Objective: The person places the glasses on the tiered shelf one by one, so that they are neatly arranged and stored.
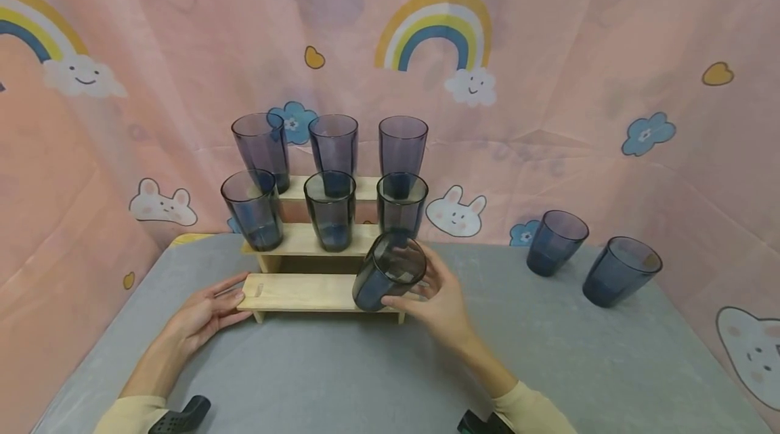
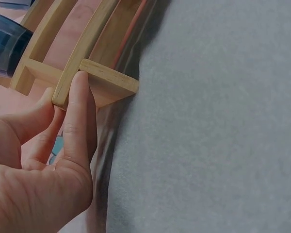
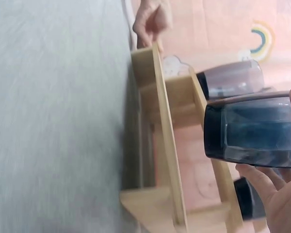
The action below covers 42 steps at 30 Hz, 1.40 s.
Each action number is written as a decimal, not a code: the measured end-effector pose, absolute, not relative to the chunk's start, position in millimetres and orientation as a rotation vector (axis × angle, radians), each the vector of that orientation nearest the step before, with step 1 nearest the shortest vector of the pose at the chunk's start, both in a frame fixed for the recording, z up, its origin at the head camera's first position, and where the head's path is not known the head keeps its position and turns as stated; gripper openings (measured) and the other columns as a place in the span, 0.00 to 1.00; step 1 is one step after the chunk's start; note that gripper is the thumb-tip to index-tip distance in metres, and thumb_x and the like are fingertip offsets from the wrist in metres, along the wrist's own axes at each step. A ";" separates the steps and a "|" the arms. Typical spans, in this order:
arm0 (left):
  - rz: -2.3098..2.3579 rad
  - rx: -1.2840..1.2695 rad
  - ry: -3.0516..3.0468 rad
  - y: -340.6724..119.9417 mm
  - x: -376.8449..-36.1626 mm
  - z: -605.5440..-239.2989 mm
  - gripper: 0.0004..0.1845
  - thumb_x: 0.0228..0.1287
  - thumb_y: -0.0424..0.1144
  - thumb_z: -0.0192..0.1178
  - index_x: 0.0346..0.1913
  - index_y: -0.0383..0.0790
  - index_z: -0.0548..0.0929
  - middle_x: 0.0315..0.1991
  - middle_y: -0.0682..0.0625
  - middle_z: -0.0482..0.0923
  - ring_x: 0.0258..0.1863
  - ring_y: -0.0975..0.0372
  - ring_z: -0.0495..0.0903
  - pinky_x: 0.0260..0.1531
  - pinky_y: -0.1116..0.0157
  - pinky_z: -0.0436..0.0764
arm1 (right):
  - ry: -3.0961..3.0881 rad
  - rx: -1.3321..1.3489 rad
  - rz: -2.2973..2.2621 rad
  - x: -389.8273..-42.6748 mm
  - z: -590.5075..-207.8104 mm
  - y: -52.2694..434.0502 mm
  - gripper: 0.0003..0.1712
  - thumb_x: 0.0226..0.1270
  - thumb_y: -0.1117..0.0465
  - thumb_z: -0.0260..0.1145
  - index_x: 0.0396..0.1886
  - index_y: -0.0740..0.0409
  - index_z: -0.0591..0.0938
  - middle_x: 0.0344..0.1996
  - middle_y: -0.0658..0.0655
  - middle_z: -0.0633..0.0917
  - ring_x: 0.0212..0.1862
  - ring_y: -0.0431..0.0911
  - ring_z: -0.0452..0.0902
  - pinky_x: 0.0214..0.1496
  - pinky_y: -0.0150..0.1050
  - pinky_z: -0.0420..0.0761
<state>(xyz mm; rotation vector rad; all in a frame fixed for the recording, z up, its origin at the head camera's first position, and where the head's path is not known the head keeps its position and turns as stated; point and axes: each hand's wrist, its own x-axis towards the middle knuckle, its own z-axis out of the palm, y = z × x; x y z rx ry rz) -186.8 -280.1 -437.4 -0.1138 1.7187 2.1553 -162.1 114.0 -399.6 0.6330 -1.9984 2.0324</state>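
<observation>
My right hand (image 1: 441, 298) grips a dark, bluish-purple drinking glass (image 1: 384, 278), thumb on its near side. The glass tilts over the right end of the lowest step of a wooden three-tier rack (image 1: 305, 292). In the right wrist view, the held glass (image 3: 254, 128) lies across the picture with its dark base toward the rack. My left hand (image 1: 204, 315) pinches the left end of that lowest step. The left wrist view has the thumb (image 2: 41, 116) and a finger (image 2: 77, 116) on either side of the board's end.
Three matching glasses, one of them at the left (image 1: 252, 210), stand on the middle step. Three more, including a left one (image 1: 262, 149), stand on the top step. Two glasses (image 1: 557, 244) (image 1: 621, 271) are on the grey cloth-covered table (image 1: 548, 366) at right. A patterned pink curtain (image 1: 548, 82) hangs behind.
</observation>
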 end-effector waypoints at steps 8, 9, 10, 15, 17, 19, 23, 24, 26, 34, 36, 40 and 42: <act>2.170 -0.107 1.712 -282.0 -187.0 -439.2 0.39 0.73 0.30 0.53 0.78 0.34 0.42 0.66 0.41 0.61 0.50 0.62 0.81 0.54 0.59 0.81 | -2.028 0.626 2.118 -162.6 -398.3 84.6 0.53 0.43 0.75 0.79 0.71 0.56 0.67 0.59 0.61 0.78 0.57 0.53 0.77 0.47 0.37 0.84; 2.168 -0.104 1.715 -282.1 -187.0 -439.4 0.39 0.73 0.30 0.53 0.78 0.34 0.42 0.66 0.40 0.61 0.50 0.62 0.81 0.54 0.59 0.81 | -2.042 0.629 2.116 -163.4 -398.1 81.1 0.52 0.43 0.75 0.79 0.71 0.55 0.67 0.59 0.60 0.78 0.57 0.53 0.77 0.47 0.37 0.83; 2.168 -0.112 1.720 -282.0 -186.9 -439.4 0.39 0.73 0.30 0.54 0.78 0.34 0.42 0.66 0.40 0.61 0.50 0.62 0.81 0.53 0.60 0.81 | -2.055 0.633 2.113 -164.2 -397.8 77.5 0.52 0.43 0.75 0.79 0.71 0.54 0.67 0.60 0.59 0.78 0.58 0.53 0.76 0.48 0.37 0.83; 2.166 -0.103 1.722 -282.1 -186.5 -439.1 0.40 0.73 0.30 0.53 0.78 0.34 0.41 0.66 0.40 0.60 0.49 0.63 0.81 0.53 0.60 0.81 | -2.092 0.652 2.117 -168.3 -396.8 58.3 0.51 0.44 0.74 0.79 0.70 0.55 0.67 0.60 0.57 0.77 0.59 0.51 0.75 0.51 0.38 0.82; 2.169 -0.088 1.713 -282.2 -185.8 -438.2 0.40 0.74 0.30 0.53 0.78 0.33 0.40 0.64 0.41 0.62 0.49 0.63 0.81 0.53 0.60 0.81 | -2.098 0.652 2.121 -169.3 -396.8 50.1 0.51 0.45 0.74 0.79 0.70 0.55 0.66 0.60 0.57 0.78 0.59 0.50 0.76 0.52 0.39 0.82; 2.178 -0.082 1.701 -281.8 -185.1 -436.6 0.40 0.73 0.30 0.53 0.78 0.33 0.40 0.61 0.44 0.66 0.49 0.62 0.81 0.53 0.60 0.82 | -2.096 0.661 2.125 -170.8 -397.5 41.9 0.51 0.45 0.73 0.79 0.70 0.56 0.66 0.61 0.56 0.77 0.60 0.48 0.75 0.53 0.39 0.82; 2.180 -0.081 1.694 -282.0 -185.2 -435.9 0.41 0.73 0.30 0.54 0.78 0.33 0.40 0.57 0.49 0.68 0.49 0.62 0.81 0.53 0.60 0.82 | -2.081 0.683 2.142 -174.3 -400.0 25.7 0.50 0.46 0.73 0.79 0.69 0.56 0.65 0.61 0.55 0.76 0.60 0.47 0.75 0.55 0.39 0.82; 2.183 -0.081 1.696 -282.0 -185.3 -436.5 0.41 0.73 0.30 0.55 0.78 0.33 0.40 0.57 0.49 0.68 0.49 0.62 0.81 0.52 0.60 0.82 | -2.077 0.693 2.149 -175.5 -400.9 22.1 0.50 0.46 0.72 0.79 0.69 0.56 0.65 0.61 0.55 0.76 0.61 0.47 0.75 0.56 0.38 0.81; 2.185 -0.077 1.701 -281.9 -185.6 -438.9 0.41 0.72 0.31 0.55 0.78 0.33 0.41 0.57 0.49 0.68 0.49 0.62 0.81 0.52 0.61 0.82 | -2.086 0.704 2.146 -177.7 -402.4 16.2 0.50 0.48 0.71 0.79 0.70 0.57 0.64 0.61 0.56 0.76 0.61 0.48 0.75 0.56 0.37 0.81; 2.178 -0.051 1.703 -282.8 -185.5 -444.1 0.39 0.73 0.31 0.54 0.78 0.34 0.43 0.56 0.50 0.70 0.50 0.62 0.81 0.53 0.60 0.82 | -2.163 0.743 2.011 -184.8 -403.5 -3.5 0.50 0.51 0.66 0.78 0.70 0.56 0.60 0.61 0.57 0.75 0.58 0.51 0.76 0.56 0.39 0.81; 2.177 -0.056 1.721 -283.8 -185.8 -442.1 0.40 0.73 0.31 0.54 0.78 0.34 0.43 0.57 0.49 0.69 0.50 0.63 0.81 0.52 0.61 0.82 | -2.153 0.747 2.004 -187.1 -403.5 -10.4 0.49 0.52 0.65 0.78 0.70 0.56 0.60 0.62 0.57 0.75 0.58 0.52 0.76 0.57 0.41 0.81; 2.158 -0.051 1.746 -282.6 -186.1 -439.8 0.40 0.73 0.31 0.54 0.78 0.33 0.41 0.59 0.49 0.69 0.50 0.63 0.81 0.52 0.61 0.82 | -2.145 0.735 2.005 -189.2 -405.0 -20.6 0.49 0.52 0.65 0.78 0.69 0.57 0.60 0.61 0.57 0.75 0.58 0.51 0.76 0.58 0.42 0.80; 2.151 -0.052 1.751 -281.6 -186.2 -439.3 0.40 0.73 0.31 0.54 0.78 0.32 0.42 0.59 0.49 0.70 0.50 0.63 0.81 0.52 0.60 0.82 | -2.151 0.730 1.996 -189.5 -406.1 -25.1 0.49 0.51 0.65 0.78 0.69 0.57 0.60 0.60 0.57 0.76 0.58 0.49 0.76 0.57 0.40 0.80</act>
